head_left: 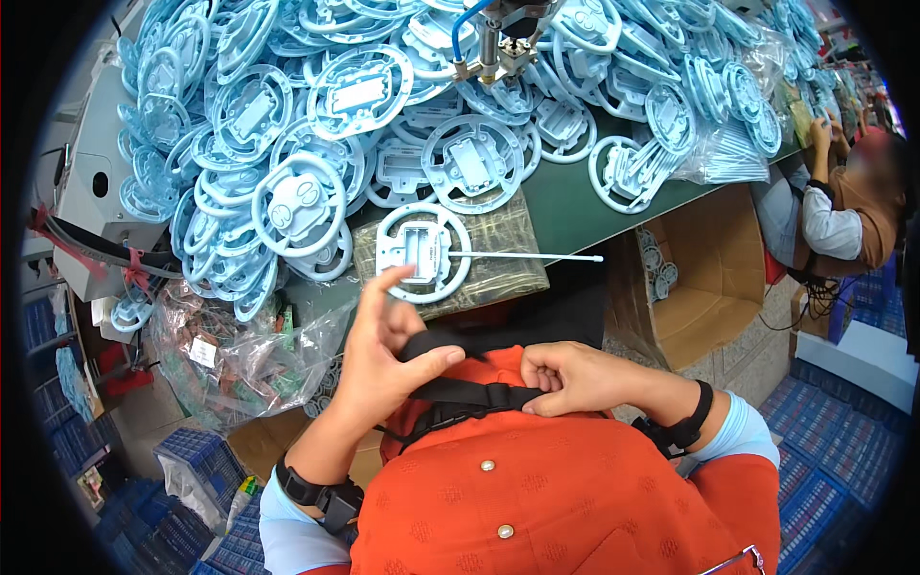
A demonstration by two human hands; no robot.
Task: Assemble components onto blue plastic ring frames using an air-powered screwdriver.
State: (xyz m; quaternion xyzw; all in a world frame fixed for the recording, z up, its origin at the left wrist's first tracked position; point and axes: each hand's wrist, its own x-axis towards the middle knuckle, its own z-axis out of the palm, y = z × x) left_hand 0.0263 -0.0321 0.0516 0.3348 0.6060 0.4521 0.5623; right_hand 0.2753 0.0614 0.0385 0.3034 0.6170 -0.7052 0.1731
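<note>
A black waist strap (470, 395) with a buckle runs across the front of my red clothing. My right hand (580, 380) is closed, thumb and curled fingers pinching the strap's right part. My left hand (381, 356) has thumb and forefinger spread apart; a loose black strap piece lies in the gap, not visibly gripped. Just beyond it, a light-blue plastic steering-wheel-shaped part (422, 251) with a rectangular recess rests on a taped brown pad (508, 251). A thin light-blue rod (537, 256) extends from that part to the right.
A large heap of light-blue wheel parts (249, 115) covers the green bench (565, 216). A metal machine head (503, 53) hangs above. A plastic bag of circuit boards (230, 355) is at left, an open cardboard box (709, 287) at right. Another person (853, 211) sits far right.
</note>
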